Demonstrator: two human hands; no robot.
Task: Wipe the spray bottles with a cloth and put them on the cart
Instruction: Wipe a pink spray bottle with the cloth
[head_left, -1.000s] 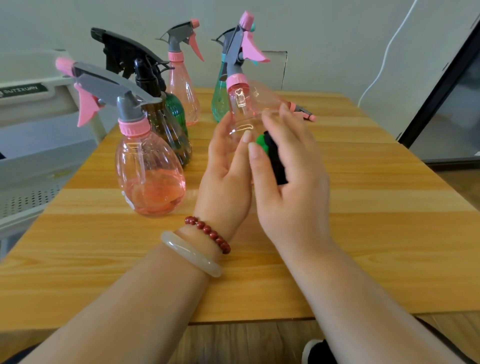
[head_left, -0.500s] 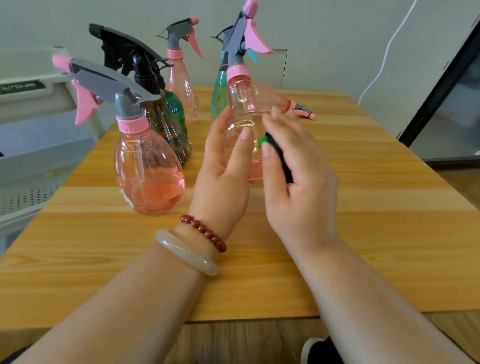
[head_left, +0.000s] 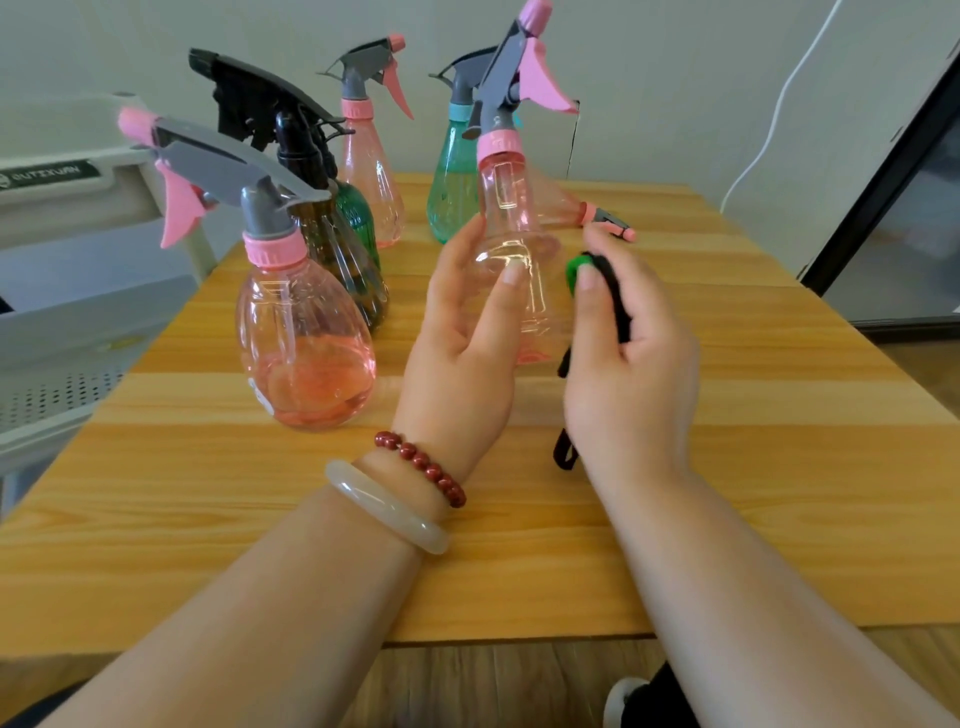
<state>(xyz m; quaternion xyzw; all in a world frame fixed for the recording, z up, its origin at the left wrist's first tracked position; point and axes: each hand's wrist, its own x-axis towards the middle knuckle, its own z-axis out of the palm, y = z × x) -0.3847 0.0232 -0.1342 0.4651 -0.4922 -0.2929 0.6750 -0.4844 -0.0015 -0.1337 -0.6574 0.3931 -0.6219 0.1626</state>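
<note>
Pink clear-plastic spray bottle (head_left: 506, 208), gripped by the left hand (head_left: 457, 358) over the tabletop's (head_left: 753, 467) middle, has risen; the right hand (head_left: 634, 374), clutching a green-and-black cloth (head_left: 574, 267), has pulled just off it: wiping likely ending.

Wooden table (head_left: 727, 467), pale wall (head_left: 649, 78), white cable (head_left: 781, 97), dark-framed glass door (head_left: 906, 234) at right

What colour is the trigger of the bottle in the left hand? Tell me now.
Pink trigger on a grey spray head, seen in the head view.
</note>
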